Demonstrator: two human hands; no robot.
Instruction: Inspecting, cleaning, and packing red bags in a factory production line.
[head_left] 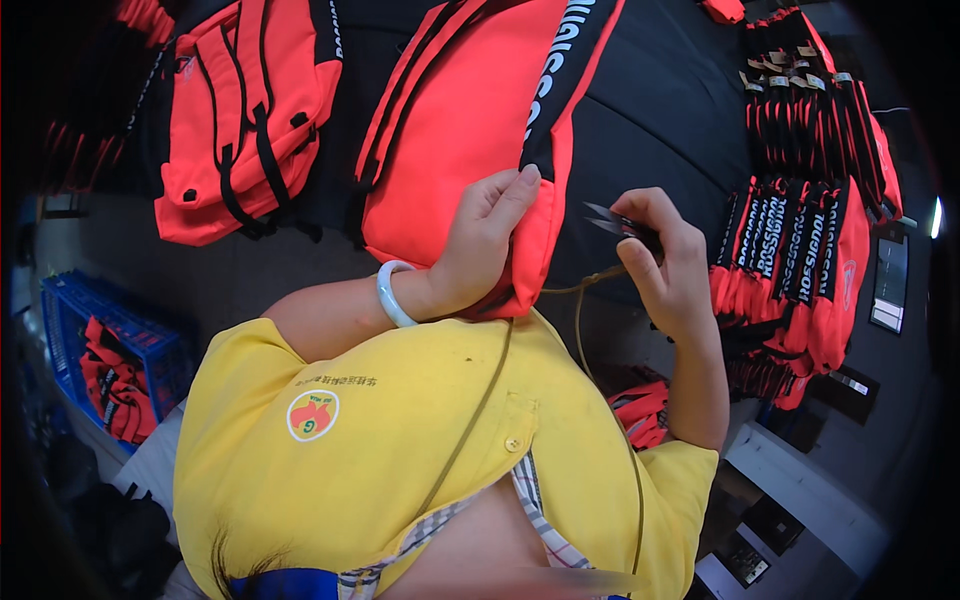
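Dark table (665,120) on my remote feed bears a red bag (450,125) at its near side, left hand (476,242) pinching it, right hand (672,268) gripping snips (606,219) there, likely trimming thread, next calling for careful blade placement.

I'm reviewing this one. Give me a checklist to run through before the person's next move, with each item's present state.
1. Left hand steadying the red bag: ok, it pinches the lower part near the right edge.
2. Right hand holding the snips: ok.
3. Snips closed: not ok, their tips look slightly parted.
4. Snips apart from the left hand: ok, a gap shows between them in the picture.
5. Cord tied to the snips: cannot tell, the right hand hides any join.
6. Second bag apart from the held one: ok, it lies to the left.
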